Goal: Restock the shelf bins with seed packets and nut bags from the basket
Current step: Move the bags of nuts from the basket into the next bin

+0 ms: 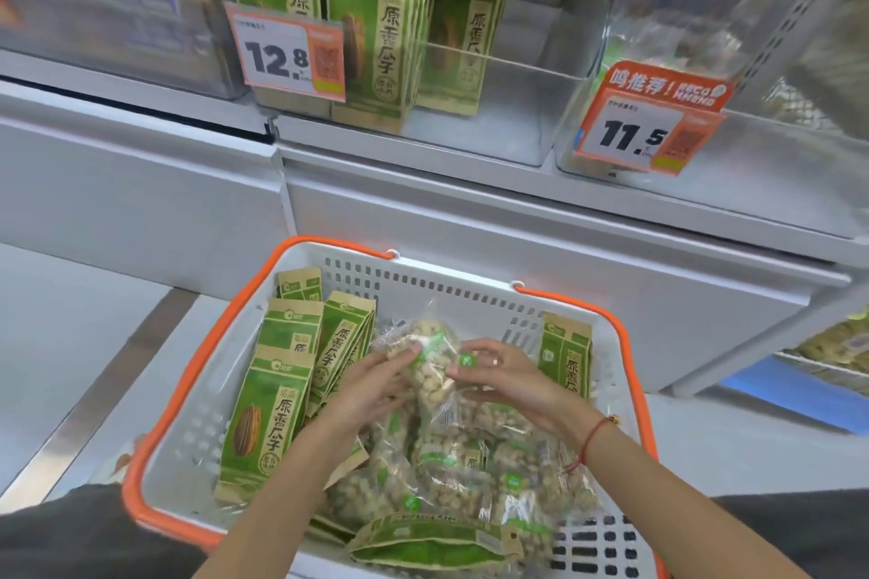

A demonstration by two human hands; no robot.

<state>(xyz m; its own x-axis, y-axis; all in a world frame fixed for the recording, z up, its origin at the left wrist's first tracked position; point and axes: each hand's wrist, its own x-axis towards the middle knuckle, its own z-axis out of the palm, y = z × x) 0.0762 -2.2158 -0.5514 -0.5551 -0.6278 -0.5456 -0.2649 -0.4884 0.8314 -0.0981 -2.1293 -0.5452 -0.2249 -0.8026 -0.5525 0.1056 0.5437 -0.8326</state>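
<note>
A clear crinkly plastic bag of pale nuts with a green label (pixel 430 364) is held between the left hand (pixel 371 383) and the right hand (pixel 503 374), fingers loosely curled on its two sides; how firmly it is pinched cannot quite be made out. The bag is judged light, soft and slippery, best taken by its sides rather than the film corners. It sits uppermost on more such bags in the white slotted plastic basket with orange rim (pixel 197 371), near the viewer. Green-and-kraft paper seed packets (pixel 263 418) stand at the left. Farther off, a clear shelf bin (pixel 531 108) is seen half filled.
</note>
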